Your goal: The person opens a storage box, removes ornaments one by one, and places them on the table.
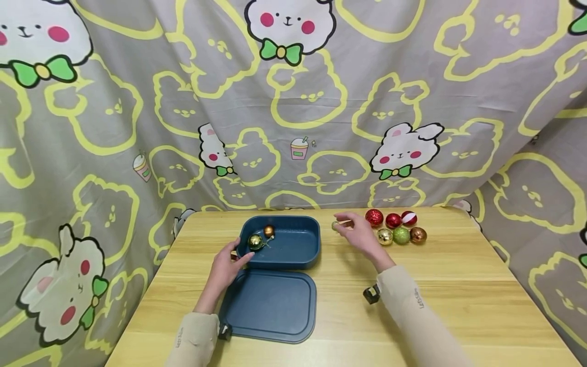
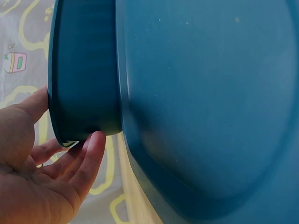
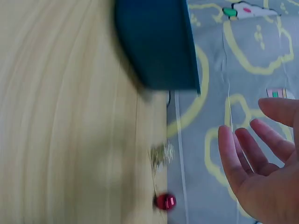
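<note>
A dark blue plastic box [image 1: 279, 262] stands near the table's back edge. Inside it lie a shiny gold Christmas ball [image 1: 255, 242] and a smaller copper ball [image 1: 269, 231]. My left hand [image 1: 225, 267] holds the box's near left corner, thumb along the front and fingers at the end wall; the left wrist view shows its fingertips [image 2: 97, 136] against the side. To the right of the box, my right hand [image 1: 359, 235] reaches over the table, palm and spread fingers bare in the right wrist view. A small gold-green glittery ball [image 1: 335, 225] is right at its fingertips in the head view.
Two rows of Christmas balls sit beyond my right hand: red glitter [image 1: 374, 217], another red [image 1: 393, 220], red-and-white [image 1: 409, 218], gold [image 1: 384, 236], green glitter [image 1: 401, 235] and copper [image 1: 418, 235]. The blue lid [image 1: 272, 306] lies before the box. A patterned curtain [image 1: 321, 112] hangs behind.
</note>
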{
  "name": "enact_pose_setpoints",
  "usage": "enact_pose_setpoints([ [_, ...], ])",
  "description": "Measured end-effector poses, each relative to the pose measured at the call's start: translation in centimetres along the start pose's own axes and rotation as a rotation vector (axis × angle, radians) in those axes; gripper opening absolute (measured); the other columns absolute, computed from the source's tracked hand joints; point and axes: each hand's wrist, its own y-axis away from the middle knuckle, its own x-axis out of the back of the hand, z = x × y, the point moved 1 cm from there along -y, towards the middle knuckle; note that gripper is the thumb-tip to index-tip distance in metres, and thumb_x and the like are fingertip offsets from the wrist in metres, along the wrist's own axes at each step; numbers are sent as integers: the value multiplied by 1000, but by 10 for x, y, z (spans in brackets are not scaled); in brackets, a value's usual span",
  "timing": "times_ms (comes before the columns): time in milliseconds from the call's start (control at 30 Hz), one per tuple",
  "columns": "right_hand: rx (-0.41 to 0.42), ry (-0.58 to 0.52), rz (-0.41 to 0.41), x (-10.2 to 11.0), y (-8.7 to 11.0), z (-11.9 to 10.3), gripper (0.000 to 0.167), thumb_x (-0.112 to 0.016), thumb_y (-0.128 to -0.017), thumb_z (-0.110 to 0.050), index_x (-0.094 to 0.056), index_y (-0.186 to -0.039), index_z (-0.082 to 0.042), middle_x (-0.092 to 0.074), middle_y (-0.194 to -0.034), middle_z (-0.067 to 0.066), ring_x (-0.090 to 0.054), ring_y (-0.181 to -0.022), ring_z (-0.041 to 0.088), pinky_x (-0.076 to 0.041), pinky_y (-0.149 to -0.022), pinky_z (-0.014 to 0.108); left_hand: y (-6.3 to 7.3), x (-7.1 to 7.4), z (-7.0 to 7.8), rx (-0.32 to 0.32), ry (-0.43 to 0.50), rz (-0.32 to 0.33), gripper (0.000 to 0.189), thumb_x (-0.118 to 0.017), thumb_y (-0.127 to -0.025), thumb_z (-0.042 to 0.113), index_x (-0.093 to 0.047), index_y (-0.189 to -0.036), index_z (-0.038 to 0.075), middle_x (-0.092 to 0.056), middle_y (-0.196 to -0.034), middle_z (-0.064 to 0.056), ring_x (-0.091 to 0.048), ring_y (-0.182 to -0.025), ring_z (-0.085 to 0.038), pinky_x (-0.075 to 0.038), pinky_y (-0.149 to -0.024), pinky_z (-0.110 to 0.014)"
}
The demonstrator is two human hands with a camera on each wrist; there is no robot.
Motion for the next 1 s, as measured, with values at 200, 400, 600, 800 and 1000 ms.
enact_pose_setpoints([
  [200,-40,-215,-94,-40,-10,-13,39,-66,-102,-10,-61,-138,2,-60,-135,29,-66,-114,38,-61,-94,48,-1,0,1,4,1,-1,74,-72,-98,40,-44,-156,2,-54,-150,-23,-64,-102,-29,-62,-83,-39],
  [400,-61,-328,-163,-75,-18,-25,39,-66,-102,-8,-60,-139,3,-59,-134,29,-65,-113,40,-61,-94,47,0,1,2,-3,-7,0,74,-72,-98,39,-45,-155,2,-54,-149,-23,-64,-101,-29,-62,-82,-39],
  [600,-95,-375,-224,-103,-23,-37,39,-64,-103,-10,-59,-141,-2,-58,-136,26,-61,-122,44,-59,-98,48,1,2,2,-7,-6,7,74,-72,-98,39,-45,-155,2,-55,-148,-23,-64,-100,-28,-61,-83,-40],
  [800,-137,-436,-284,-135,-24,-38,42,-62,-105,-13,-55,-145,-1,-57,-129,18,-58,-126,46,-57,-101,51,1,1,2,-2,-1,21,74,-74,-97,39,-46,-154,1,-56,-147,-23,-64,-99,-28,-62,-81,-39],
  [1000,-168,-409,-329,-162,-26,-40,44,-63,-105,-18,-54,-145,-1,-57,-131,17,-60,-126,42,-58,-100,49,2,-2,1,8,-6,25,74,-75,-95,40,-48,-153,1,-59,-144,-23,-65,-99,-28,-62,-79,-37],
])
